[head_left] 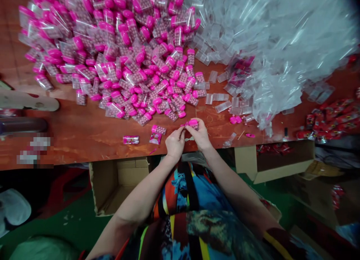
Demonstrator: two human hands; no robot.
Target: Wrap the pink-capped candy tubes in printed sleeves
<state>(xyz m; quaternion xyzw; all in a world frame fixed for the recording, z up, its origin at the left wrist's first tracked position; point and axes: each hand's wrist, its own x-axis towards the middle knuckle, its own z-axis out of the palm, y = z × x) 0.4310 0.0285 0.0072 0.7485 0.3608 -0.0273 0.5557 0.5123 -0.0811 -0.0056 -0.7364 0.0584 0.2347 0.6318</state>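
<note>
A: While both hands meet at the bench edge, what is in them?

B: One pink-capped tube. The right hand pinches it at the cap end, the left hand closes its fingertips on the other end. Both grips are narrow, shut on that tube. Whether a bag is already around it I cannot tell; it is too small.

A: And around them?

B: A second tube lies just at nine o'clock of the left hand, with a small packet beside it and another packet farther toward nine. The big heap of bagged tubes spreads at eleven o'clock, the clear bags pile up at one. A box stands open below the bench edge, at seven.

A: So which step is this?

B: I judge it the wrapping of a single tube, midway. The next move calls for a steady pinch on the cap while the other fingers work the film.
</note>
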